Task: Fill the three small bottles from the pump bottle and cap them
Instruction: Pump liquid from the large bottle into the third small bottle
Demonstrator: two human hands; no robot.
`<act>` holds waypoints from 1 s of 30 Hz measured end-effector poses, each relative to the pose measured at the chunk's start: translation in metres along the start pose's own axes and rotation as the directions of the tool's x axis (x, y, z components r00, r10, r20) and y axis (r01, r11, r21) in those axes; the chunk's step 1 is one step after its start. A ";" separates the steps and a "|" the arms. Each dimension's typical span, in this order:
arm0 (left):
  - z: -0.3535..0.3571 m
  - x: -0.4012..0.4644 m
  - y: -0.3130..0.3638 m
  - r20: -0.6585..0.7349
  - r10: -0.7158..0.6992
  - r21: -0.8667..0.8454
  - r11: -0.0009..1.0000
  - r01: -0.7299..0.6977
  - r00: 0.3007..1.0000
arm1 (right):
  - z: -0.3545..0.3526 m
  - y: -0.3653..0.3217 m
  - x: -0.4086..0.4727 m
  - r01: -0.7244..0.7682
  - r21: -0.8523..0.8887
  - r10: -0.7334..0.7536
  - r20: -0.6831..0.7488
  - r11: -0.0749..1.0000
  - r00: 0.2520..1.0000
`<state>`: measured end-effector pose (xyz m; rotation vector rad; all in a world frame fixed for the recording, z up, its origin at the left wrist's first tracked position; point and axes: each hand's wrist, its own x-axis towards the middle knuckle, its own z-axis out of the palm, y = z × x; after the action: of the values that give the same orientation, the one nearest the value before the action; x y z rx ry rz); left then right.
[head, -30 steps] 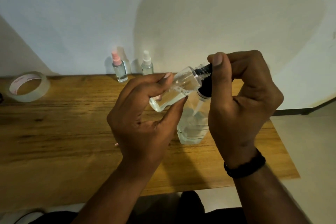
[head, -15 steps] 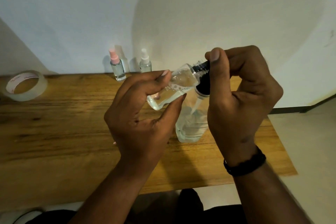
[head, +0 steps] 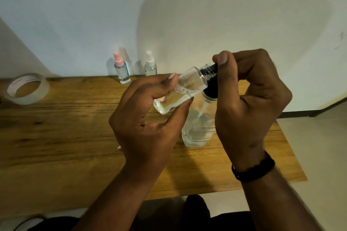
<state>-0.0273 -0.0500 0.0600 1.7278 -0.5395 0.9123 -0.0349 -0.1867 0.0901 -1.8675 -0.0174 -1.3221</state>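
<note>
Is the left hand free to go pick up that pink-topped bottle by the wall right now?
Probably not yet. The left hand grips the small bottle tilted at the pump nozzle, so it is occupied. The table between it and the pink-topped bottle looks unobstructed, though.

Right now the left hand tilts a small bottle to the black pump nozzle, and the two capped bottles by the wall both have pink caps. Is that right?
Not quite. In the head view only one of the capped bottles by the wall has a pink cap; the other has a white cap. The rest stands: the left hand tilts a small bottle to the black pump nozzle.
</note>
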 end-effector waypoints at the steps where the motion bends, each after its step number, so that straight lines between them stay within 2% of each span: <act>1: 0.000 0.001 0.000 -0.001 0.004 -0.001 1.000 -0.004 1.000 | -0.001 -0.001 0.001 0.011 -0.012 -0.011 0.002 1.000 1.000; 30: -0.001 0.001 -0.002 -0.006 -0.010 -0.010 1.000 0.010 1.000 | 0.000 0.000 -0.001 0.040 -0.036 -0.040 -0.002 0.999 0.999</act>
<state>-0.0257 -0.0486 0.0598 1.7168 -0.5296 0.9063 -0.0351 -0.1868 0.0895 -1.9042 -0.0299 -1.3609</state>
